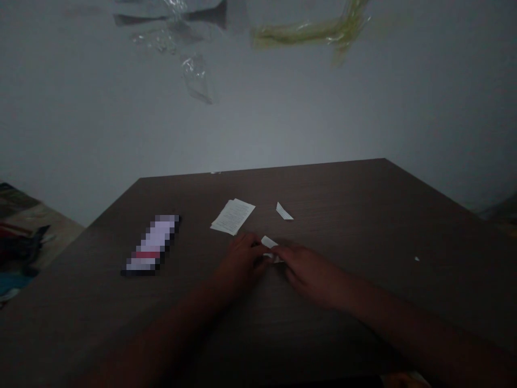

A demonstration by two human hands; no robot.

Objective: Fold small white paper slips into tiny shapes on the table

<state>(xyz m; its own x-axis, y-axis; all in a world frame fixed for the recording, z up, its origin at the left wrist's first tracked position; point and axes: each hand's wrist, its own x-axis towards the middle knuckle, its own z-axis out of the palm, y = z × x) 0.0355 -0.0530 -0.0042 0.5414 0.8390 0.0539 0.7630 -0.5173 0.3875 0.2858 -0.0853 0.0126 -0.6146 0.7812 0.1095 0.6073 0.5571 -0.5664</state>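
A small piece of white paper [269, 242] lies on the dark wooden table between my two hands, partly covered by fingers. My left hand [243, 258] is bent around its left side, thumb and fingertips closed on it. From the right, my right hand [309, 269] presses its fingers onto the same paper. Just beyond sits a stack of printed paper sheets [233, 216]. A narrow folded paper strip [284, 211] rests apart from the stack, farther from me. The dim light hides the exact folds under my fingers.
A phone [153, 245] with a lit, pixelated screen lies at the left of the table [343, 199]. One tiny white scrap [417, 259] is on the right. A pale wall [258, 118] with yellow tape [307, 33] and clear tape [196, 78] rises behind.
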